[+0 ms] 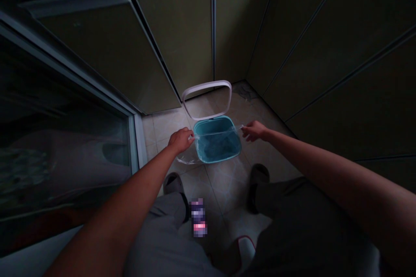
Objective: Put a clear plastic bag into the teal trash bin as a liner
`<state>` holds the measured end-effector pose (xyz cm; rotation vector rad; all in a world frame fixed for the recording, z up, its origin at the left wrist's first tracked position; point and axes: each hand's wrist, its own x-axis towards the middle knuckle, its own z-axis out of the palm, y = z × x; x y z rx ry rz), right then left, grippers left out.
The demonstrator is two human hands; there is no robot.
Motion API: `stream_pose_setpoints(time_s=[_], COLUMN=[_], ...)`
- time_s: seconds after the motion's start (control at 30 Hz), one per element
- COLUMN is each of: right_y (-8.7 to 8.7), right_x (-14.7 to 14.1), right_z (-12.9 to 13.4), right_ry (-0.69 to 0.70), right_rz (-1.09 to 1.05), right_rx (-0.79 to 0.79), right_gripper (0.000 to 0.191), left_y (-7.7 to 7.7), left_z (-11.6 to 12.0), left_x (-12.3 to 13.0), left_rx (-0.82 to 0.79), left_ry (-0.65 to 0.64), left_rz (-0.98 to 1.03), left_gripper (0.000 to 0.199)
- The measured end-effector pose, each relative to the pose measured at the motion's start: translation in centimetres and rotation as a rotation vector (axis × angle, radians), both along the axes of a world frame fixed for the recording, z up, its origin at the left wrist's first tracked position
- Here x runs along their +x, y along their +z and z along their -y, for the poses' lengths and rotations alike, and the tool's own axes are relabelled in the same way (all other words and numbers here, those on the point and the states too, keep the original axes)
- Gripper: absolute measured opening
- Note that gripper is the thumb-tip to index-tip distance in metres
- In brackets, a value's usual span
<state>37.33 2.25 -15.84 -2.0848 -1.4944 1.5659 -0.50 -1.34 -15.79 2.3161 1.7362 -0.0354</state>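
- Bag [218,133]: thin, clear plastic, stretched in a tight line across the top of the blue bin [212,123], near the middle of the frame. One loose part droops past the bin's lower left corner.
- Left hand [180,140]: mostly closed, with the fingers pinched on the left edge of the bag, just at the bin's left side.
- Right hand [255,130]: nearly closed, with the fingertips pinching the right end of the bag, a little past the bin's right side.
- Pull: the hands are well apart and hold the bag from both sides, and that is why it stays tight and does not fall in.
- Lid [206,100]: a white frame, tipped up and back behind the bin, so the top of the bin is open.
- Inside the bin: blue walls show through the clear plastic. It is too dim to tell if anything else is in there.
- Floor [227,186]: pale tiles, with the bin standing in a corner between dark cabinet doors [175,39].
- Glass door [61,138]: on the left side of the frame.
- Person's legs: grey trousers [162,238] and dark slippers [259,177] at the bottom of the frame, behind the bin.
- Blurred patch [198,217]: at the bottom middle, too blurry to name.
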Motion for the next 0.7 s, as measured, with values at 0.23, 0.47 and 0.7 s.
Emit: stream_pose_setpoints(time_s=[0.23, 0.47, 0.7], right_y=[-0.2, -0.8, -2.6], right_x=[-0.2, -1.4, -2.3], right_z=[-0.9, -2.7, -5.1], right_ry=[-0.312, -0.324, -0.162], right_rz=[-0.155, 0.02, 0.297], right_rx=[-0.023, 0.098, 0.168], right_gripper=[0.017, 0.019, 0.026], left_y=[-1.3, -3.9, -7.1], left_z=[-1.3, -4.9, -8.2], left_x=[-0.4, -1.3, -2.4], left_rx=[-0.001, -0.091, -0.107], left_ry=[0.087, 0.397, 0.601], left_rz=[0.11, 0.326, 0.465], left_gripper=[0.035, 0.032, 0.027])
